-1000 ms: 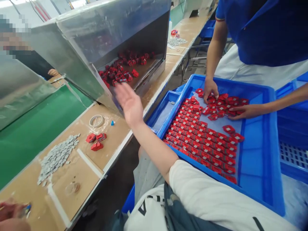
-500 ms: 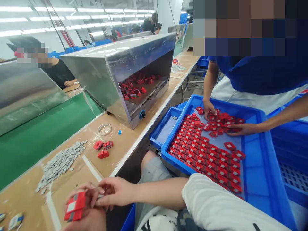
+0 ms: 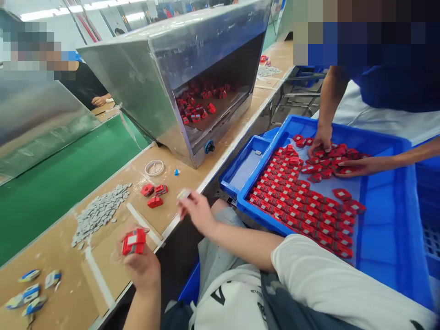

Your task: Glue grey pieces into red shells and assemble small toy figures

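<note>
My left hand, above the near edge of the bench, is closed round a red plastic piece with a pale square on its face. My right hand is apart from it, over the bench edge, pinching a small whitish piece with a hint of yellow; blur hides its exact kind. Three loose red pieces lie on the bench beyond my hands. Left of them spreads a pile of small grey flat pieces.
A metal hood holding red pieces stands on the bench. A white tape ring lies before it. Blue-and-white pieces are at lower left. On the right, a co-worker's hands work in a blue tray of red pieces.
My hands have separated. The right moved up and right with the small whitish piece; the left rose with the red piece. The camera view has tilted down.
</note>
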Demonstrator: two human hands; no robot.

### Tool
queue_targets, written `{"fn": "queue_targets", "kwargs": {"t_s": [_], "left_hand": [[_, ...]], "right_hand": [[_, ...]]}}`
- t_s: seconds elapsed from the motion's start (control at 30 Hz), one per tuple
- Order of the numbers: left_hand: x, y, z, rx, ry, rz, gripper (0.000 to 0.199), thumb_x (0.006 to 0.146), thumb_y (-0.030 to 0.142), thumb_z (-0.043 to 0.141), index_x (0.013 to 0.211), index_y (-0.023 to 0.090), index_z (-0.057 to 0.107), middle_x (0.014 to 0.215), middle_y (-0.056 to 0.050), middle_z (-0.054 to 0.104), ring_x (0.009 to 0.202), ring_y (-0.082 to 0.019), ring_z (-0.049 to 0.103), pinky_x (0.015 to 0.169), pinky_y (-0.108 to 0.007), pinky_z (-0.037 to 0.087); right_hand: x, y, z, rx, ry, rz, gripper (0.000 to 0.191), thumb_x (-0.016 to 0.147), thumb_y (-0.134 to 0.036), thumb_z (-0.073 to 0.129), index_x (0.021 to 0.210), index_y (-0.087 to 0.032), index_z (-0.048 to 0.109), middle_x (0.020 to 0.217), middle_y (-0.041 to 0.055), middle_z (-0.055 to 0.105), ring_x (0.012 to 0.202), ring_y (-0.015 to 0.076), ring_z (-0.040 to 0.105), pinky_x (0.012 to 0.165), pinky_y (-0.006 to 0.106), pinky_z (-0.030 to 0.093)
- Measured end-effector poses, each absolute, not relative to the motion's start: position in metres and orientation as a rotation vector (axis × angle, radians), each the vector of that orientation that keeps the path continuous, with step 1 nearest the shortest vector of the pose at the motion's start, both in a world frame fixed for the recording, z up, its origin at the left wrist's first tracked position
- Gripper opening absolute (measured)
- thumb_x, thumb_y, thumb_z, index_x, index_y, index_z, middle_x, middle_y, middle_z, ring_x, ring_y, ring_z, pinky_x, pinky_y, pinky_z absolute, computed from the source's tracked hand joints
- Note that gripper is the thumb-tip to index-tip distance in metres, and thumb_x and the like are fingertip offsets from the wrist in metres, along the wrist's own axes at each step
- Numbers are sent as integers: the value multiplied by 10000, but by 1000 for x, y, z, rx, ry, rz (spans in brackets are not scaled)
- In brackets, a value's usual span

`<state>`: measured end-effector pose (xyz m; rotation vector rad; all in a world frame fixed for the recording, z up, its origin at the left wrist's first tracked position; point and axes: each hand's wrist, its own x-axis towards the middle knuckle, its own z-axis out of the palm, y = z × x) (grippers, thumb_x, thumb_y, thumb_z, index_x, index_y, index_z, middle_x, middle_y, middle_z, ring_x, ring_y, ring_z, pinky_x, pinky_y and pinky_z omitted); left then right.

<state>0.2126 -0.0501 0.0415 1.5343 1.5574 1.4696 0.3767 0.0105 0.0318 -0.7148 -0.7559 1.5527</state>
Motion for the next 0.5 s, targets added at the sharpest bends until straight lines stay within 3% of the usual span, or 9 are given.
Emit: {"fn": "queue_targets", "kwargs": {"t_s": [0.07,0.17,0.23,0.33,0.43,0.5], "left_hand": [[209,-39,43,1491,1555,1587,701,882,889,451,1180,261,541,980,-44,601,838,-212,607,807,-384,539],[211,-17,42,1447,1528,1451,620,760,647,838,1129,224,575,948,-32,658,807,-178,650,752,-301,540],[215,-3,38,1375,1490,1336,611,713,528,903,1133,228,575,949,-35,702,822,-184,695,731,-284,559],[223,8,31,1241,1436,1271,610,712,443,905,1167,244,551,930,-16,723,696,-148,683,604,-247,543],[227,7,25,1163,1393,1224,635,710,416,907,1191,250,528,910,7,707,581,-112,618,475,-210,486],[227,4,23,1145,1362,1220,655,692,389,921,1194,243,526,892,17,693,584,-104,612,470,-198,491]], "right_hand": [[401,37,46,-705,-675,1412,392,837,-532,750,1037,-204,668,757,-29,660,525,86,555,496,224,475],[425,58,59,-649,-703,1384,392,803,-409,730,1137,-206,703,805,-19,688,524,83,546,471,213,435],[428,59,60,-618,-715,1396,441,797,-373,702,1206,-207,694,851,-7,706,516,84,539,458,221,425],[424,54,52,-548,-718,1446,455,830,-354,653,1265,-221,660,922,-2,705,492,82,540,437,232,411],[419,50,41,-489,-738,1471,376,858,-333,661,1222,-243,642,886,-38,657,472,72,539,433,224,398],[417,49,35,-507,-759,1472,329,845,-303,694,1164,-243,636,821,-61,619,467,67,531,443,214,392]]}}
